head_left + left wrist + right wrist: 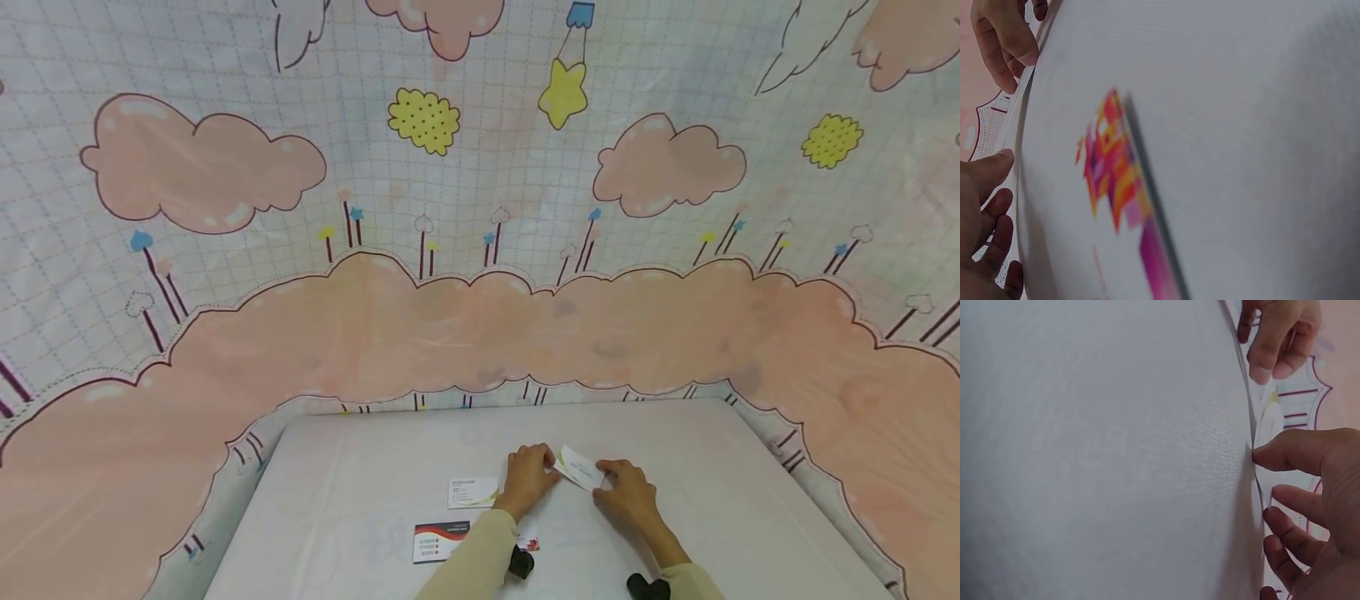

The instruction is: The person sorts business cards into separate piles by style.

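Note:
A white business card (579,468) with a green-yellow corner is tilted up off the white table (360,458). My left hand (528,479) pinches its left corner with the fingertips. At the other end, my right hand (628,496) grips the card between thumb and fingers. The right wrist view shows that card (1269,428) nearly edge-on, with the right hand (1316,494) below and the left hand (1282,337) above. In the left wrist view the held card is hard to make out beside the left hand (985,212).
Left of my left hand lies a white card with a yellow-green corner (471,492). Nearer me is a red, black and white card (438,542). A card with an orange and purple pattern (1113,169) lies partly behind my left sleeve (472,562). A cloud-printed cloth (480,325) hangs behind.

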Demonstrator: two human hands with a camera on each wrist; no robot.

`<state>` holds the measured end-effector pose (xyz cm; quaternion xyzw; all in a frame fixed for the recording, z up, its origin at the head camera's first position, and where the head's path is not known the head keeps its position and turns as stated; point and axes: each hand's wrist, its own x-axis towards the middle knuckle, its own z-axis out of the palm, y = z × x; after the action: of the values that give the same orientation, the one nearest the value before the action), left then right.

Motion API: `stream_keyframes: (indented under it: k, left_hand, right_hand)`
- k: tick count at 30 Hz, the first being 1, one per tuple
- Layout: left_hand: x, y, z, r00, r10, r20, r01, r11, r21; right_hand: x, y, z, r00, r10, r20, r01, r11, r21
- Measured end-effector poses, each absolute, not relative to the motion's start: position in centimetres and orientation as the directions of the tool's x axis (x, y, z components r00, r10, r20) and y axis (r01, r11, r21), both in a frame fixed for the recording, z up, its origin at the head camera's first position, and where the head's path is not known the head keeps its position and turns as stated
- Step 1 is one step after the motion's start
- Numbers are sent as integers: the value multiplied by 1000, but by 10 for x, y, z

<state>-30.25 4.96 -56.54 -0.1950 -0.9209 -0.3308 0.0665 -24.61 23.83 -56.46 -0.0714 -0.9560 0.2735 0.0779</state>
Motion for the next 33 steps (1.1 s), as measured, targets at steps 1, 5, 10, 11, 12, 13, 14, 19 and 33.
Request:
stream_keyframes:
  k: [1,5,10,11,12,13,14,19,33]
  left_hand:
    - [-302,49,-565,-914,315,255,405,703,585]
    - [-301,48,-566,-913,319,255,409,699,587]
    - [-300,48,-564,-909,338,245,417,693,589]
    - [-300,48,-563,-906,346,243,421,688,591]
    - [-300,48,-563,-903,355,243,428,681,595]
    - [-299,48,-562,-899,364,243,434,671,601]
    - [-298,48,-561,-894,372,249,443,661,605]
    - [-293,47,-557,-890,383,248,450,647,616]
    - [-287,47,-558,-886,394,244,457,656,601]
  right_hand:
    - [-246,238,-565,-978,176,114,89,842,-532]
    - [-245,240,-566,-981,158,112,79,853,-516]
    - [-245,240,-564,-987,137,89,75,864,-498]
    - [-245,239,-563,-987,135,85,76,865,-497]
    - [-245,239,-562,-988,135,81,77,864,-497]
    - [-245,239,-561,-988,133,76,78,864,-498]
    - [-244,238,-559,-989,130,72,78,865,-496]
    - [-243,238,-554,-993,110,43,76,869,-489]
    - [-241,243,-556,-993,111,48,70,850,-522]
